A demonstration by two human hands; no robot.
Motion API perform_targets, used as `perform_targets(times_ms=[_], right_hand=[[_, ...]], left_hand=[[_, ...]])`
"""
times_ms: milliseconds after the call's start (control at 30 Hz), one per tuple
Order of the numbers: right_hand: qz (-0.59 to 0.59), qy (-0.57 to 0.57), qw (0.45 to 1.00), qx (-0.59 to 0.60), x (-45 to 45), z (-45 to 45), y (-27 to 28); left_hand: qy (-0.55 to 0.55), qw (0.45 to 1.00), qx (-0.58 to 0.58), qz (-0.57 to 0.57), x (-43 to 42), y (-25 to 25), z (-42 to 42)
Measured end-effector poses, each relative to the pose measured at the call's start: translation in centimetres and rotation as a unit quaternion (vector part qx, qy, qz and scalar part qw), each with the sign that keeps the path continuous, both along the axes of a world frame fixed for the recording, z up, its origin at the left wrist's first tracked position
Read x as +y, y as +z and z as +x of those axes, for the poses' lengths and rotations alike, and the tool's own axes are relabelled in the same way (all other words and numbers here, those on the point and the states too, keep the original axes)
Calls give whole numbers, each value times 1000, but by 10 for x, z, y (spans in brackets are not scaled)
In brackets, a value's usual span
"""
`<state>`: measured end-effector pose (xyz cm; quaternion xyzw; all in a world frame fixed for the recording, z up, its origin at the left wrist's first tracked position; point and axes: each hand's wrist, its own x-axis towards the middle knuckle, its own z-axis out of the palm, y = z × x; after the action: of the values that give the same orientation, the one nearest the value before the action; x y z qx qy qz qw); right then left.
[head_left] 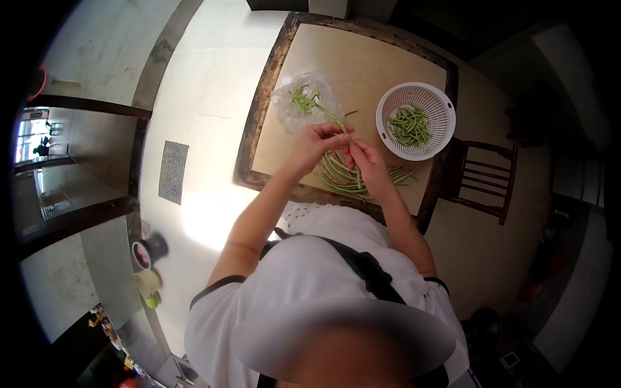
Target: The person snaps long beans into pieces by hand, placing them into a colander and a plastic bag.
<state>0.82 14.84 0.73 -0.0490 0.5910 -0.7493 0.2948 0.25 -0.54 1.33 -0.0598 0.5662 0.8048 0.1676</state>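
Observation:
My left hand [313, 147] is closed around a long green bean [332, 116], whose far end points toward the plastic bag. Fingers of my right hand [367, 163] pinch the bean close beside the left fingertips; the exact spot between them is partly hidden. Under and in front of both hands, a pile of long green beans [343, 184] lies near the table's front edge. A clear plastic bag [309, 119] with green bits on it rests ahead of my left hand. To the right, a white colander [437, 141] holds short bean pieces [409, 125].
The table [362, 58] has a pale top and a dark, rough wooden border. Close to its right side stands a dark wooden chair [482, 178]. On the floor at left are a grey mat [173, 171] and a dark bucket [149, 251].

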Motion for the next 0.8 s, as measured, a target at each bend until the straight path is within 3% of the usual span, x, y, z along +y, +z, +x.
perform_targets(times_ms=[100,233,300,333,367,400,433,500,567,600,633,667,700,767,800], right_hand=[[-13,-4,1000,23,-1,0,-1],[-7,-53,995,-89,-8,-3,0],[-36,-92,985,-140,-17,-5,-5],[-111,-94,973,-179,-20,-5,-14],[-184,-95,954,-218,-21,-6,-20],[-183,-97,953,-219,-20,-8,-23],[-248,-79,936,-236,-21,-9,-26],[-312,-60,914,-252,-25,-8,-24],[-202,-140,942,-226,-35,-7,-11],[-202,-142,942,-225,-34,-7,-16],[-126,-141,973,-131,-32,-8,-27],[-47,-138,989,-34,-29,-9,-38],[-48,-139,989,-34,-22,-15,-51],[-203,-266,937,-100,3,-32,-70],[-204,-268,937,-97,13,-36,-61]], left_hand=[[-3,1000,0,-31,0,-5,-1],[43,991,14,-122,12,0,4],[113,945,171,-254,17,-10,6],[112,945,173,-252,17,-11,6],[143,970,105,-165,16,-10,6],[172,981,34,-77,16,-9,7],[171,982,32,-78,16,-13,7],[203,974,-28,96,17,-21,7],[210,971,-42,106,11,-20,5],[218,967,-58,118,8,-19,5],[216,967,-59,118,7,-21,4],[222,974,-24,46,6,-25,4],[227,974,10,-26,3,-28,4],[252,968,-1,-14,-8,-29,0],[277,961,-14,-1,-17,-30,-4]])
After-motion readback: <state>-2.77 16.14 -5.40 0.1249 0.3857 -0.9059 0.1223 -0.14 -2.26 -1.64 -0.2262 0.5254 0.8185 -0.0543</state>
